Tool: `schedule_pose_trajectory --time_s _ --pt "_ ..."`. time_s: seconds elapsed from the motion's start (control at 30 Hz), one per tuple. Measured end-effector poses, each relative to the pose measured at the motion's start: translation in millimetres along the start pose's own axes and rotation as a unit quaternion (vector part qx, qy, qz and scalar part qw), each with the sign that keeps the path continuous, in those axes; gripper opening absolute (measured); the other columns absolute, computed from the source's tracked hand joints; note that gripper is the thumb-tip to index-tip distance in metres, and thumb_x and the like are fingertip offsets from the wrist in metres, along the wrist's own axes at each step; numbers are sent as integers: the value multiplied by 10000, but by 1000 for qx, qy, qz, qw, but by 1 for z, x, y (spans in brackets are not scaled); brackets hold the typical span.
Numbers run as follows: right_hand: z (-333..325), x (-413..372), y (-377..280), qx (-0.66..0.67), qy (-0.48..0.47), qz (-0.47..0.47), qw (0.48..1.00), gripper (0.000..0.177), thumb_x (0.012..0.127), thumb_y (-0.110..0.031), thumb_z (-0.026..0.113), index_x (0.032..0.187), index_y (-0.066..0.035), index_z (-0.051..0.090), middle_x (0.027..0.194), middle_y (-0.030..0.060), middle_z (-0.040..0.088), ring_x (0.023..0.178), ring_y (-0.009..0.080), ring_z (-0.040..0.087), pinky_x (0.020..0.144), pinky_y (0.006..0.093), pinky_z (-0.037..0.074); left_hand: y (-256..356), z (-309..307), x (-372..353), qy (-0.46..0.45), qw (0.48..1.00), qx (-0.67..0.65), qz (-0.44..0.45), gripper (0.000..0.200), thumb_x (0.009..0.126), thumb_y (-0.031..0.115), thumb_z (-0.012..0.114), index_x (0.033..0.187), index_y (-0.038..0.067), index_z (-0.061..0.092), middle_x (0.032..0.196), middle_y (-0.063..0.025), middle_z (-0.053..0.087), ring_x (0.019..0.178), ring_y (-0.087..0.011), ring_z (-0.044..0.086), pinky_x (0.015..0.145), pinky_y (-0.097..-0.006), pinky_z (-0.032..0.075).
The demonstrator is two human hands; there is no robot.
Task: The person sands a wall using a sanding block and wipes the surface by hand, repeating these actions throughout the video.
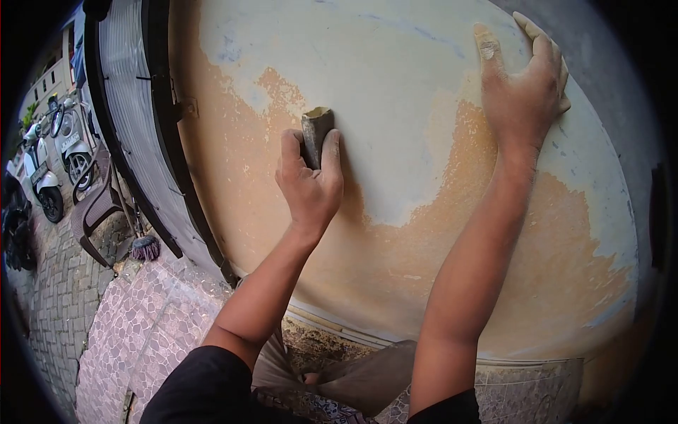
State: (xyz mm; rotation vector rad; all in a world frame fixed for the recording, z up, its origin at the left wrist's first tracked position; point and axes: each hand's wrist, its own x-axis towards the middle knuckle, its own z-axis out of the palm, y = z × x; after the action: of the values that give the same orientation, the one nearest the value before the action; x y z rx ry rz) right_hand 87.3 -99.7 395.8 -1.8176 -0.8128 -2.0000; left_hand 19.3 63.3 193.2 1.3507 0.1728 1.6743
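My left hand (311, 180) is closed around a folded piece of sandpaper (317, 134), dark grey outside and tan at its open upper end. It is held against or close to a wall (395, 141) with pale, smooth filler over an orange-tan layer; exact contact cannot be told. Dust coats my right hand (522, 88), which lies at the wall's right edge. Its thumb is stretched on the pale surface, and its fingers are spread and bent over the edge, their tips partly hidden.
A dark-framed corrugated panel (131, 92) borders the wall on the left. Beyond it stand a brown plastic chair (95, 205), a broom (145, 247) and parked scooters (42, 169). Patterned tiles (134, 325) cover the floor beside grey paving (53, 304).
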Motion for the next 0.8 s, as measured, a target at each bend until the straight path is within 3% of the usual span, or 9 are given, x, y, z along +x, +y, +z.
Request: schedule_pose_trajectory --time_s 0.13,0.3,0.4,0.53,0.6,0.63,0.7,0.73,0.8 --pt "5 2 -8 -24 18 37 999 517 886 -504 722 1314 -228 630 1323 15 615 1332 254 482 1135 516 290 -12 -33 -84 -127 979 132 89 303 871 128 785 851 42 496 623 -143 534 530 -322 539 501 -390 416" --pt "-6 4 -8 2 -6 33 999 546 889 -514 717 1330 -207 625 1337 30 622 1334 260 494 1150 508 285 0 -22 13 16 998 44 -36 285 914 123 740 847 27 480 635 -150 575 522 -293 547 505 -381 424" --pt "-5 2 -6 1 -12 44 999 548 890 -522 713 1330 -207 624 1341 28 618 1339 256 489 1155 508 282 12 -10 27 9 997 64 34 278 905 116 740 849 30 481 652 -175 585 535 -325 536 515 -393 423" --pt "2 4 -14 -13 11 58 998 506 878 -458 732 1305 -214 609 1308 19 595 1333 243 460 1074 539 296 -8 -34 -49 -133 979 143 62 322 869 155 781 830 28 488 617 -178 555 533 -371 555 504 -427 428" --pt "1 4 -13 -10 5 69 998 505 883 -469 729 1308 -225 609 1323 15 594 1333 244 465 1084 549 295 -6 -43 -53 -156 982 99 -43 305 882 159 767 839 24 497 615 -160 552 526 -333 546 514 -403 434" --pt "0 5 -11 -9 7 68 998 505 883 -469 729 1308 -225 609 1323 15 594 1333 244 465 1084 549 295 -6 -40 -47 -154 982 98 -42 305 882 159 767 839 24 497 615 -160 552 526 -333 546 514 -403 434" --pt "-3 3 -6 3 -8 41 999 509 884 -484 726 1310 -231 608 1336 16 594 1331 247 471 1093 552 296 -3 -26 -27 -94 990 4 -110 269 919 145 750 889 23 512 664 -74 555 611 -115 523 562 -294 436" --pt "-5 2 -6 4 -15 39 999 509 884 -484 726 1310 -231 608 1336 16 594 1331 247 471 1093 552 296 6 -15 -6 -34 996 -3 -80 303 910 160 732 831 21 474 624 -140 555 533 -241 515 531 -377 418" --pt "-8 3 -4 12 -25 32 999 515 885 -492 724 1310 -225 608 1344 21 593 1330 248 473 1095 555 302 12 -4 24 15 999 47 -15 312 910 160 732 828 26 462 634 -150 565 527 -271 518 530 -385 417"
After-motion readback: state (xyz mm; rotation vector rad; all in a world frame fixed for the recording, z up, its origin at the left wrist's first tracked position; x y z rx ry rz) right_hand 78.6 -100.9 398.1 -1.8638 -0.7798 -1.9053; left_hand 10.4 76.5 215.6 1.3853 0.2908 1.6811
